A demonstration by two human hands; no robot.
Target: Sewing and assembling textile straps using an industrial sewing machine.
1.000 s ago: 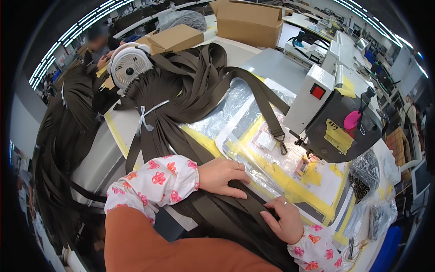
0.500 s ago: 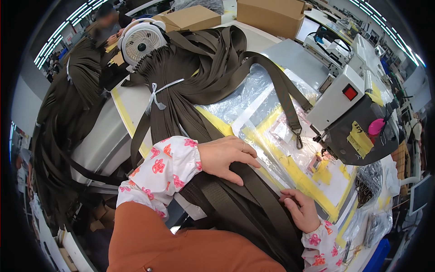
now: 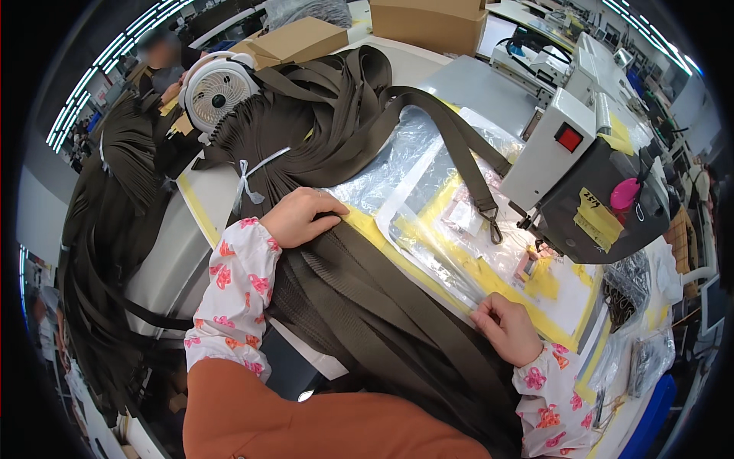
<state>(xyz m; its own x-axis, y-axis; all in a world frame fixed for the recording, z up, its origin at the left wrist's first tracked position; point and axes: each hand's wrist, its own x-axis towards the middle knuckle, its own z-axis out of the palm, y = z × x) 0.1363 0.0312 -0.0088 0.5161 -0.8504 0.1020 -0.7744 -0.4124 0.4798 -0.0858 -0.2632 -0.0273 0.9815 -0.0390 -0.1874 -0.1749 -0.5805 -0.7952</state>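
Long dark olive webbing straps (image 3: pixel 382 321) run diagonally from a tied bundle (image 3: pixel 245 145) down toward my body. My left hand (image 3: pixel 306 218) has moved up the straps, fingers bent over them and gripping near the tie. Lower right, my right hand (image 3: pixel 501 329) has curled fingers at the straps' edge beside a clear template (image 3: pixel 417 233) with yellow tape; what its fingertips hold is unclear. A strap with a metal snap hook (image 3: pixel 495 229) lies across that template, left of a sewing machine (image 3: pixel 550 149) with a red switch.
A white fan (image 3: pixel 218 99) stands behind the straps, near another hanging bundle (image 3: pixel 115 199). Two cardboard boxes (image 3: pixel 424 27) sit at the back. A co-worker (image 3: pixel 160 69) is at the upper left. Crumpled plastic (image 3: pixel 634 283) lies right of the machine.
My left hand has moved up and left along the straps, uncovering more of them. My right hand has shifted slightly up and right, its fingers still curled.
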